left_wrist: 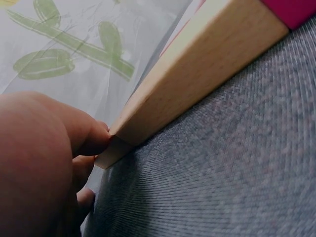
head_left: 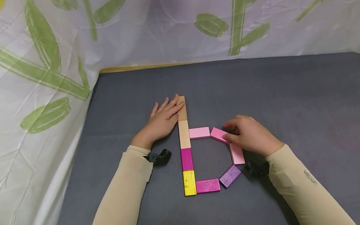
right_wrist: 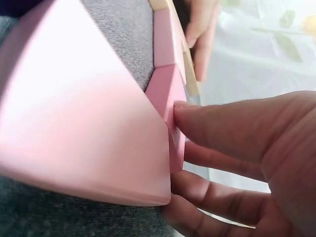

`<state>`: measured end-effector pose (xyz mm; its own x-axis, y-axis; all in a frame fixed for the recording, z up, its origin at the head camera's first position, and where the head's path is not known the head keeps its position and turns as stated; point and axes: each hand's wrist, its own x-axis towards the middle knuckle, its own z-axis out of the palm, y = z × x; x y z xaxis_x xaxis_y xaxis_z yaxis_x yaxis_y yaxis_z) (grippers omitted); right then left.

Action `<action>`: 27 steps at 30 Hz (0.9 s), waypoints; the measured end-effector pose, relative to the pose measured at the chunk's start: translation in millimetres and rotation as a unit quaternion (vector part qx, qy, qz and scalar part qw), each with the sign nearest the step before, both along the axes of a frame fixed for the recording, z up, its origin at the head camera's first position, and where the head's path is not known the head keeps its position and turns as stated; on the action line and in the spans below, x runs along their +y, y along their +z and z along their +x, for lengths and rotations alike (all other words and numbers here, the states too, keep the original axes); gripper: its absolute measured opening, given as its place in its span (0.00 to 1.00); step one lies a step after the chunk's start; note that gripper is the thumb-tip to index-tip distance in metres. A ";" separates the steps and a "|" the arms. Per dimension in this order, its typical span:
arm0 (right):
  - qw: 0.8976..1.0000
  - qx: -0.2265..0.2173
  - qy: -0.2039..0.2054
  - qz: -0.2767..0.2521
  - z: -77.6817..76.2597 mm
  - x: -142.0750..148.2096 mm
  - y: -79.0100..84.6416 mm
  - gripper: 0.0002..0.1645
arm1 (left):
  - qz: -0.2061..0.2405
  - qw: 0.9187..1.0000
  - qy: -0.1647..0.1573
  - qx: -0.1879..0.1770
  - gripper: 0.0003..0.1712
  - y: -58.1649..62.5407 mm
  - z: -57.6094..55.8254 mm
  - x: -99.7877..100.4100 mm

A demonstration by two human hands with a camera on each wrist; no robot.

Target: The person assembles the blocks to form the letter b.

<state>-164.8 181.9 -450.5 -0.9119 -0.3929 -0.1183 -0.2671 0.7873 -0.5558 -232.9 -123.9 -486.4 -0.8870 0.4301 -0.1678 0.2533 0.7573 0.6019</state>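
In the head view, a straight column holds two plain wooden blocks, the far one (head_left: 183, 112) and the near one (head_left: 184, 135), then a magenta block (head_left: 186, 159) and a yellow block (head_left: 189, 183). My left hand (head_left: 163, 122) rests on the far wooden block, fingers stretched out. My right hand (head_left: 252, 135) pinches a slanted pink block (head_left: 218, 135) between thumb and fingers. That block lies between a pale pink block (head_left: 199, 132) and another pink block (head_left: 237, 154), which looms large in the right wrist view. A purple block (head_left: 230, 176) and a bright pink block (head_left: 208, 186) finish the loop.
A dark grey cloth (head_left: 310, 113) covers the table. White curtains (head_left: 163, 19) with green leaf prints hang behind it and along the sides. A black band (head_left: 160, 157) sits on the left wrist, with another dark band (head_left: 258, 169) on the right.
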 end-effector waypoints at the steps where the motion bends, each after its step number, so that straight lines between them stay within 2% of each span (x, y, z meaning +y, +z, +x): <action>1: 1.000 -0.001 -0.001 -0.002 -1.0 0.2 -1.0 0.18 | 0.001 1.000 0.001 0.001 0.30 -0.2 0.1 0.0; 14: 1.000 -0.013 0.003 -0.011 -4.6 1.0 -4.6 0.11 | 0.007 1.000 0.002 -0.002 0.30 3.3 2.0 -1.1; 27: 1.000 -0.020 -0.008 0.000 0.0 -1.0 -2.9 0.12 | 0.006 1.000 -0.001 0.000 0.30 2.3 0.5 -0.1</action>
<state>-164.8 180.9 -453.4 -0.9124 -0.3790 -0.1544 -0.2330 0.7913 -0.5653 -232.4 -124.0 -484.1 -0.8863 0.4335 -0.1627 0.2549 0.7501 0.6102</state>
